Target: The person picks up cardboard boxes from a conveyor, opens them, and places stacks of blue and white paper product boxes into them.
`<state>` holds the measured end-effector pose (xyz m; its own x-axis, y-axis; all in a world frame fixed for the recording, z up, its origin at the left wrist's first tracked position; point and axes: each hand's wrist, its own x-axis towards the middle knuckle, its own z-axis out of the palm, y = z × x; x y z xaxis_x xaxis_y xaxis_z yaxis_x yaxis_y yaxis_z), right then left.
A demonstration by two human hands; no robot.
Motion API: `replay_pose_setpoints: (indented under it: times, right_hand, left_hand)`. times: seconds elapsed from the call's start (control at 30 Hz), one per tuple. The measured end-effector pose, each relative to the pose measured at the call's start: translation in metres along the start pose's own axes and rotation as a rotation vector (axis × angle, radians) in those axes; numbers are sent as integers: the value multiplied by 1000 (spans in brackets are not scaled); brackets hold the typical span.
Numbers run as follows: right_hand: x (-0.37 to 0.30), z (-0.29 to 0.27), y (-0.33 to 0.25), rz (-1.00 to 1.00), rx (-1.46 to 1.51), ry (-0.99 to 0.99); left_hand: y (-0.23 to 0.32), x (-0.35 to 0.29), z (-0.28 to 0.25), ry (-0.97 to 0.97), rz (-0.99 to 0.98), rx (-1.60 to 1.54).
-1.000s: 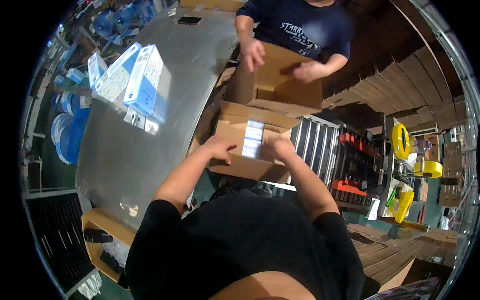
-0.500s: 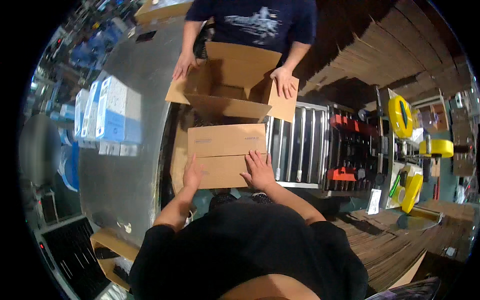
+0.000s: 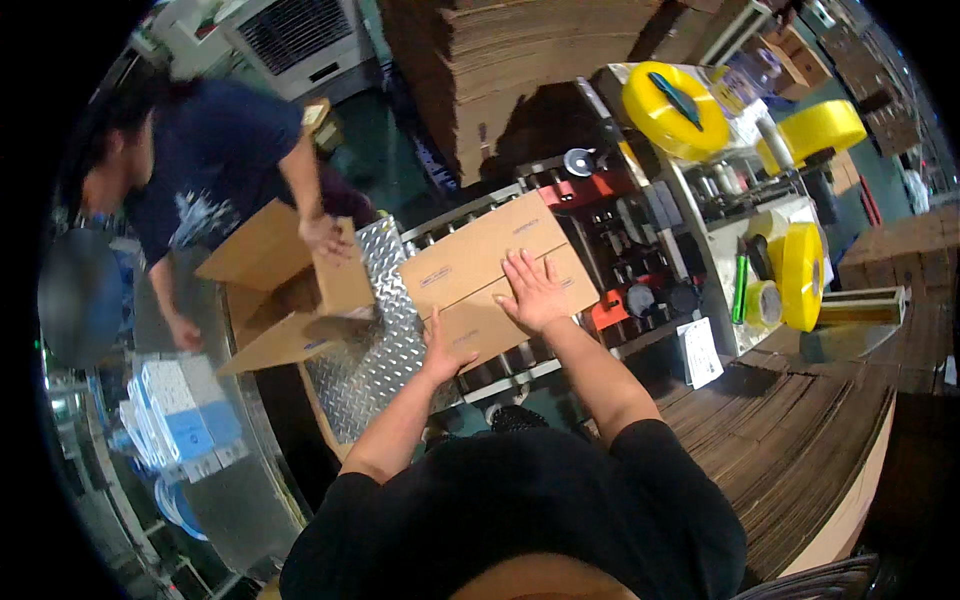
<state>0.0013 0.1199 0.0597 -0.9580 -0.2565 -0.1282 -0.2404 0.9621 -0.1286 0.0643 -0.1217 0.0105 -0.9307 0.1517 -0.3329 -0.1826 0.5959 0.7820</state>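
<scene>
A cardboard box (image 3: 468, 262) with its top flaps folded together lies on the rollers, partly over the black and red machine section (image 3: 610, 225). My right hand (image 3: 537, 292) is open, its fingers spread across the top near the flap seam. At the box's near left corner, my left hand (image 3: 442, 348) rests open against the cardboard with its fingers extended. To the left, a second box (image 3: 345, 272) stands with flaps up on the diamond-patterned metal plate (image 3: 375, 375). A co-worker's hand (image 3: 325, 238) touches one of its flaps.
Blue and white packages (image 3: 190, 410) sit on the grey table (image 3: 235, 505) at left. On the right, yellow strapping rolls (image 3: 675, 110), a green-handled tool (image 3: 740, 288) and tape rolls line a shelf. Stacked flat cardboard (image 3: 775, 450) lies at lower right.
My hands and the closed box have moved right along the rollers into the machine section. The co-worker and the open box now appear farther left, and the view has turned right.
</scene>
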Motion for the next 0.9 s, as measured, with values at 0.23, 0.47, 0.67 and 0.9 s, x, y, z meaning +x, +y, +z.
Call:
replay_pose_setpoints:
  times: [0.23,0.47,0.67,0.9]
  right_hand:
    - [-1,-16,100,206,51,93]
    - [-57,-9,56,430,534,356]
    - [-215,-116,0,440,396,854]
    - [-475,-267,-43,1616,-906,517]
  left_hand:
    - [89,61,60,-27,123,-103]
    - [157,101,119,-164,-135,40]
    - [123,81,88,-358,416,-107]
    - [-95,-46,-11,-432,19,80]
